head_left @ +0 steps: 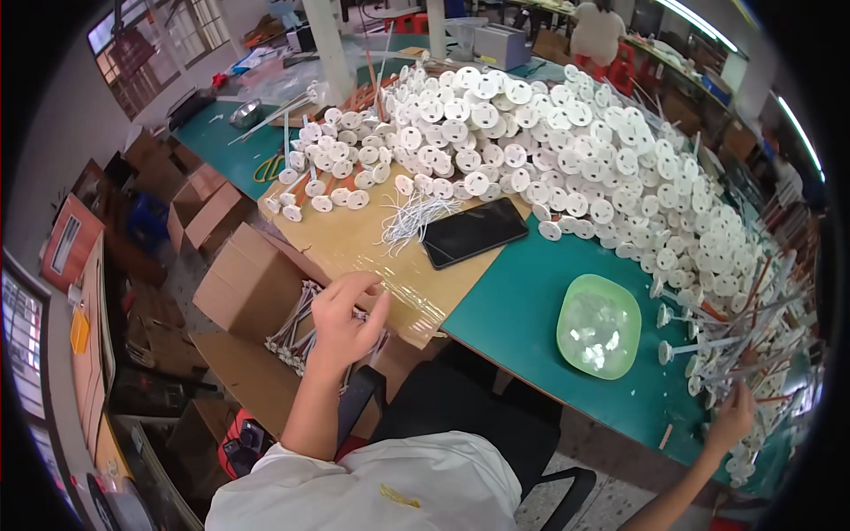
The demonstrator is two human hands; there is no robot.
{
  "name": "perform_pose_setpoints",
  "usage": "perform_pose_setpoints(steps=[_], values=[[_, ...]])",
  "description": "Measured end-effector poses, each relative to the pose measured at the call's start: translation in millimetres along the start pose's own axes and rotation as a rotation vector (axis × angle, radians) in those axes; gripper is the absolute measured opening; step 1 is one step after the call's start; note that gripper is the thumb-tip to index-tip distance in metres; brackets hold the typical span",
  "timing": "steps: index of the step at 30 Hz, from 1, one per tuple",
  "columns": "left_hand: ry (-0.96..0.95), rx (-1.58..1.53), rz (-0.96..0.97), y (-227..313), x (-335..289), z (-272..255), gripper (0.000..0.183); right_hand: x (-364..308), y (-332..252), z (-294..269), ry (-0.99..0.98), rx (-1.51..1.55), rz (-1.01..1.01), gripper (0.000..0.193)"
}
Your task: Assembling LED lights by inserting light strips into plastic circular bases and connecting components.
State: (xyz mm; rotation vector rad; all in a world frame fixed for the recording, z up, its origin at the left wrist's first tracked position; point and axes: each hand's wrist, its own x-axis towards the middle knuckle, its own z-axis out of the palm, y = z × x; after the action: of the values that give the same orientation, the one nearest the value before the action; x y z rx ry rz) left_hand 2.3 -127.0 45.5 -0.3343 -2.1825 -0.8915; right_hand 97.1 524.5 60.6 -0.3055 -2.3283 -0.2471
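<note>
My left hand [347, 320] is raised over the table's near edge, beside an open cardboard box [252, 283]. Its fingers are loosely curled with the thumb apart, and nothing shows between them. Inside the box lie thin sticks with small white and reddish ends [297, 341]. At the far right, my right hand [731, 421] reaches into a heap of thin rods with round white disc ends [611, 150]. The fingertips close on one rod, partly hidden among the others. The heap runs from the table's back to its right side.
A green bowl [574, 341] of small clear pieces stands on the green tabletop [505, 319]. A black phone [474, 233] and white ties [416, 217] lie on brown, tape-covered cardboard [354, 234]. Yellow-handled scissors [268, 168] rest farther back. A chair armrest [363, 403] is by my left arm.
</note>
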Motion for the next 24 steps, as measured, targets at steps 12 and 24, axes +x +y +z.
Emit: perform_pose_setpoints(steps=[12,24], values=[[-0.089,-0.098,0.013,22,28,38,0.011,68,35,-15,0.415,0.284,0.745,0.027],[-0.429,-0.604,0.119,125,-50,98,0.019,58,3,-41,0.941,1.021,0.843,0.017]])
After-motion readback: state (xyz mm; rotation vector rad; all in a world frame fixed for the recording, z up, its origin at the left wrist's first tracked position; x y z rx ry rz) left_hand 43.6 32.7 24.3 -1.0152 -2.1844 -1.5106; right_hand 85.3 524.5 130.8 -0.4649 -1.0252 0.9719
